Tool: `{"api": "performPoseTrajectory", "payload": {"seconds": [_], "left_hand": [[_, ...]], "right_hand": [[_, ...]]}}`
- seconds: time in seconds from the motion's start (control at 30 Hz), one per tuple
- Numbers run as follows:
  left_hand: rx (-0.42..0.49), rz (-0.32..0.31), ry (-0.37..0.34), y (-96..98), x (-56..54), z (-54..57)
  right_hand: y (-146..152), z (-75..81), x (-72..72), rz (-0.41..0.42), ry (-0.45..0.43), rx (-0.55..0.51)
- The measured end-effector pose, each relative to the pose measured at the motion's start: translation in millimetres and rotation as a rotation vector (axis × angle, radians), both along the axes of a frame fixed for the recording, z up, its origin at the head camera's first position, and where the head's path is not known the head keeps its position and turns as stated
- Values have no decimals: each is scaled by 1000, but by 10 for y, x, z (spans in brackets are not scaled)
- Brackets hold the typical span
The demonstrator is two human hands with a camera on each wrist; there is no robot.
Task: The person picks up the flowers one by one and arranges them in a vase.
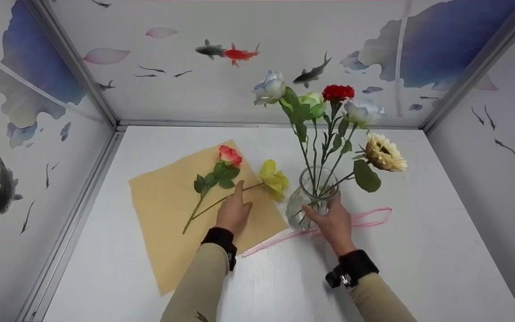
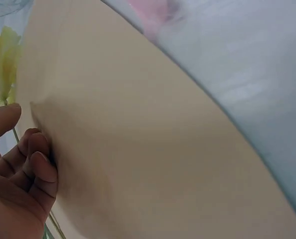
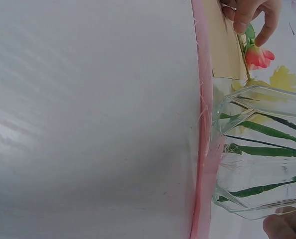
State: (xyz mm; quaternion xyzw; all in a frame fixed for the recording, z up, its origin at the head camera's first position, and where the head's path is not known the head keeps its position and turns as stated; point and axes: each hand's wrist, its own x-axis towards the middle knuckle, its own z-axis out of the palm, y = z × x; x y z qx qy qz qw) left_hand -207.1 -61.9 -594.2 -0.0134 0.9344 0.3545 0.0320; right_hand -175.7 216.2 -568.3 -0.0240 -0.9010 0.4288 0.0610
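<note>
My right hand (image 1: 337, 223) grips the clear glass vase (image 1: 297, 203) at its side. Blue-white roses (image 1: 270, 88), a green flower (image 1: 313, 103), a red carnation (image 1: 338, 92) and a cream sunflower (image 1: 383, 152) stand in the vase. Over the brown wrapping paper (image 1: 154, 210), my left hand (image 1: 233, 213) is beside the stem of a yellow flower (image 1: 274, 180). Its fingers (image 2: 42, 167) bend loosely, with the thumb held apart, and no firm hold on the stem shows. A pink-red rose (image 1: 230, 155) lies across the yellow flower's stem on the paper.
A pink ribbon (image 1: 371, 218) runs on the white table (image 1: 436, 250) beneath the vase and past the paper's corner. Printed panels (image 1: 159, 89) with fish and petals enclose the table at the back and sides.
</note>
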Motion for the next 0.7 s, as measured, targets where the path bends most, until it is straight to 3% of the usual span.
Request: {"api": "performPoseTrajectory", "payload": {"seconds": [0.7], "left_hand": [[-108,42,2,83,-30,-38]], "right_hand": [[-3,7,-1,-1,3,29]]}}
